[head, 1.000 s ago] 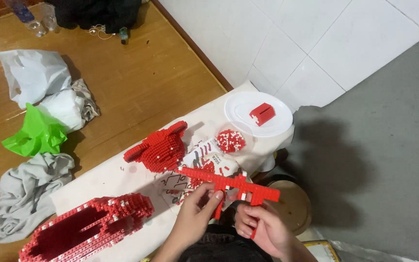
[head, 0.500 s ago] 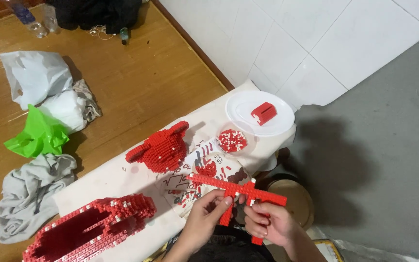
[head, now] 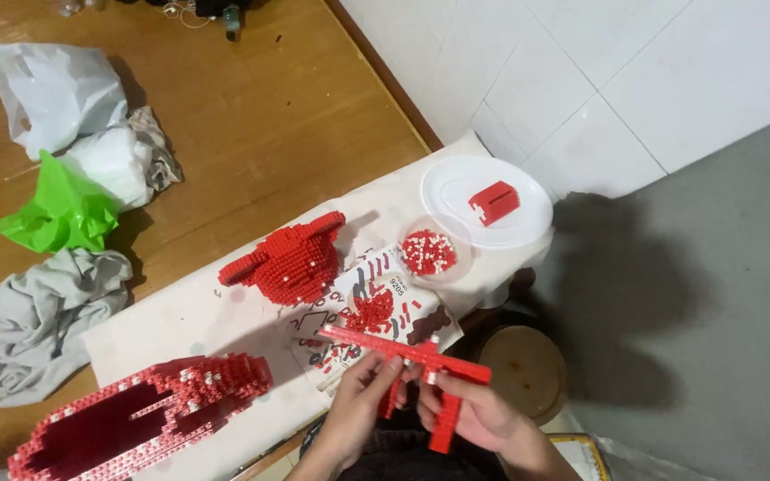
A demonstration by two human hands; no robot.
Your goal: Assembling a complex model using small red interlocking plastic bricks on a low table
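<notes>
The red cross-shaped brick piece [head: 412,365] has been drawn lower and nearer the body, just beyond the tabletop [head: 225,312] edge; it is pinched by left hand [head: 358,414] fingers and cradled by right hand [head: 479,414] fingers.

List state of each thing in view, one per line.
Flat red brick assembly: held in both hands, off the table.
Left hand: gripping assembly.
Right hand: gripping assembly.
Small cup of beads: open, partly filled.
White plate: holds one red block.
Hollow red shell: unfinished, open-topped.
</notes>
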